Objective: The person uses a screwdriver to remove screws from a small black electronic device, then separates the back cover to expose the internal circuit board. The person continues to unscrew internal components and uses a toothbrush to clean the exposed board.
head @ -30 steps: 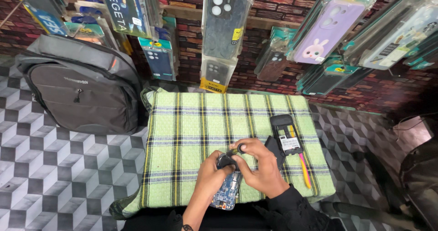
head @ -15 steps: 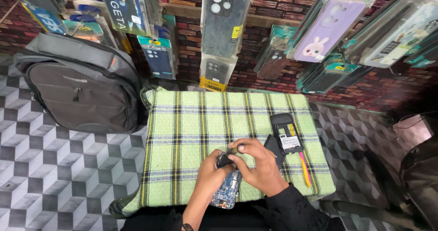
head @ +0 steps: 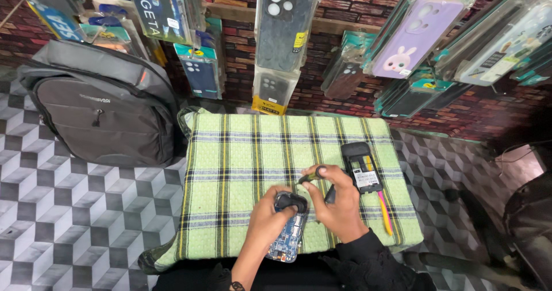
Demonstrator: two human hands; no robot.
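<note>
I see the left hand (head: 270,216) gripping an opened phone (head: 287,236) at the near edge of the green checked cloth (head: 241,153), steadying it; right hand (head: 339,202) pinches a screwdriver (head: 313,175) just above it.

Clear hanging packets of phone cases line the brick wall: a dark grey case (head: 283,24) at centre, with a smaller black one (head: 275,91) on a yellow card below it; a lilac rabbit case (head: 409,38) to the right; a dark blue case (head: 199,72) to the left; a white label (head: 365,180) sits on the opened phone lying on the checked cloth.
</note>
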